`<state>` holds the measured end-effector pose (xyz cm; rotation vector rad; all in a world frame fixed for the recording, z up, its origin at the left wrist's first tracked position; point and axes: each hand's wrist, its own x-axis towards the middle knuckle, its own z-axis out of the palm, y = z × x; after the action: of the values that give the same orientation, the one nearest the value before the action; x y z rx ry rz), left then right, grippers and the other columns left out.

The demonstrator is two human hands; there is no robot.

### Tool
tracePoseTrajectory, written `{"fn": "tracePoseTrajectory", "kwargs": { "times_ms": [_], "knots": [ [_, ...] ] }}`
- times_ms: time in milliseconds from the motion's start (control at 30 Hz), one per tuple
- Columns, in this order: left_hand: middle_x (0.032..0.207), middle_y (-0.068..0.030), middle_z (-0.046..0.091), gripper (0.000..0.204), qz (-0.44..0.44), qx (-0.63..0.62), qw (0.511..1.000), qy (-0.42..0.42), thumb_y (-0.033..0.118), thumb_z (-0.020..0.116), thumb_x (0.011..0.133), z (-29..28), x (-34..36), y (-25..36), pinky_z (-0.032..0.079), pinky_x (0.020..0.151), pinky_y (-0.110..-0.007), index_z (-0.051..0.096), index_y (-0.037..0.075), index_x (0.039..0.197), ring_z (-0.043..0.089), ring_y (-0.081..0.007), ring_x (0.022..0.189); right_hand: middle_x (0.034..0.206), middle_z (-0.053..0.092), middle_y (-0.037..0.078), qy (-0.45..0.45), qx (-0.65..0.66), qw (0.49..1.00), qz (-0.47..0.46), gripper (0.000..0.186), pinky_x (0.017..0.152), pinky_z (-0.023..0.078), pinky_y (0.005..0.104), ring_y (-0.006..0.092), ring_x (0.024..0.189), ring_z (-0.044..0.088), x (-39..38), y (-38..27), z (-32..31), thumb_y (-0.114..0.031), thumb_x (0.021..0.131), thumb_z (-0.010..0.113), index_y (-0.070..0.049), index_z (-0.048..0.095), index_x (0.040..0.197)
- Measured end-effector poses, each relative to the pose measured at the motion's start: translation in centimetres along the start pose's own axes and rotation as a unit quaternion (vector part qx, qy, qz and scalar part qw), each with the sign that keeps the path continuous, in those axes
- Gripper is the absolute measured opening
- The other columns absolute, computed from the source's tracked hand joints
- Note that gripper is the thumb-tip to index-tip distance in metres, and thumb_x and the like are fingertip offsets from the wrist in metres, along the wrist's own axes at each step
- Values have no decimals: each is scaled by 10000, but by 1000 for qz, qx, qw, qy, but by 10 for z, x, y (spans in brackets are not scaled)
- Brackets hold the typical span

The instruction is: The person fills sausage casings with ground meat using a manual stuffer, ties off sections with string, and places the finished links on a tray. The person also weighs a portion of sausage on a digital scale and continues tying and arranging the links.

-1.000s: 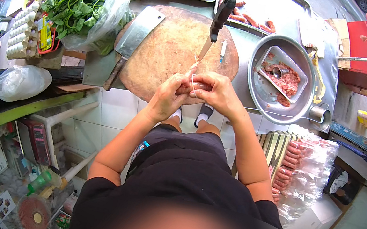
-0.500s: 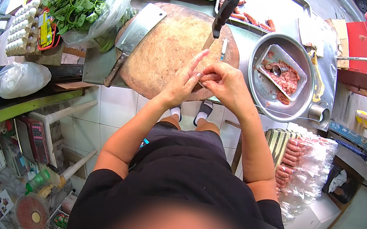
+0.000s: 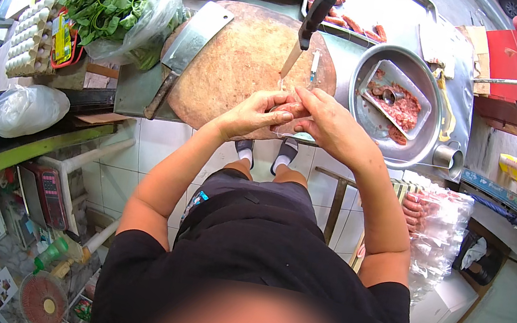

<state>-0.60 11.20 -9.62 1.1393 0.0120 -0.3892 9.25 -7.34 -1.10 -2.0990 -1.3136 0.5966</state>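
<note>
My left hand [image 3: 258,114] and my right hand [image 3: 331,124] meet over the near edge of a round wooden chopping board [image 3: 235,60]. The fingers of both hands are curled together around something small and reddish, mostly hidden by them. Just below the fingers shows a thin pale string [image 3: 297,136]. Beyond my hands a black-handled knife [image 3: 311,18] stands upright, its tip on the board. A syringe-like tube [image 3: 314,67] lies to the right of its blade. On the board's left side rests a broad cleaver [image 3: 198,40].
A metal basin [image 3: 356,120] at right contains a white tray [image 3: 428,112] of minced meat with a scoop. A metal cup [image 3: 447,160] stands beside it. Sausages [image 3: 355,25] lie on a far tray. Leafy greens [image 3: 109,7] and egg trays [image 3: 29,41] are at left.
My right hand has turned from a pinch at my left palm to fingers closing over the left fingers. My left hand, upright before, has curled. The knife's lower blade now shows.
</note>
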Motion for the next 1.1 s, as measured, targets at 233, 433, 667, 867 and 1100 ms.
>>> {"fn": "tracePoseTrajectory", "kwargs": {
  "times_ms": [233, 433, 667, 867, 1100],
  "knots": [
    [957, 21, 604, 260, -50, 17, 997, -56, 223, 659, 945, -2, -9, 0, 451, 813, -215, 606, 9, 1083, 549, -49, 910, 914, 584, 170, -83, -148, 985, -6, 129, 765, 494, 444, 357, 907, 598, -8, 2, 16, -128, 883, 585, -12, 547, 923],
    [951, -103, 683, 246, 0, 265, 962, -60, 171, 722, 874, -1, -22, 0, 429, 990, -337, 615, -7, 1005, 467, -166, 1285, 886, 657, 201, -227, 55, 972, 14, 226, 767, 499, 440, 360, 856, 644, -7, 14, 24, -200, 940, 547, 15, 611, 959],
    [848, -88, 634, 229, -35, 336, 941, -35, 159, 704, 882, 16, -25, 15, 478, 770, -309, 622, -7, 1016, 568, -150, 861, 828, 675, 185, -201, 293, 923, 145, 336, 704, 501, 410, 295, 748, 633, -7, 23, 27, -292, 953, 561, 23, 659, 1019],
    [732, -99, 601, 230, -32, 355, 934, 13, 221, 672, 901, 34, -12, 17, 282, 1150, -417, 632, -3, 929, 578, -219, 717, 692, 653, 202, -63, 195, 960, 189, 253, 667, 495, 421, 321, 666, 651, -14, 19, 43, -241, 837, 623, -6, 718, 825],
    [712, -70, 552, 224, -59, 358, 931, -39, 216, 651, 928, 37, -6, 17, 417, 937, -341, 635, -5, 892, 509, -139, 720, 590, 541, 1, -141, 401, 854, 299, 221, 519, 433, 258, 90, 586, 534, -29, 31, 39, -203, 886, 666, -11, 679, 777]
  ]
}}
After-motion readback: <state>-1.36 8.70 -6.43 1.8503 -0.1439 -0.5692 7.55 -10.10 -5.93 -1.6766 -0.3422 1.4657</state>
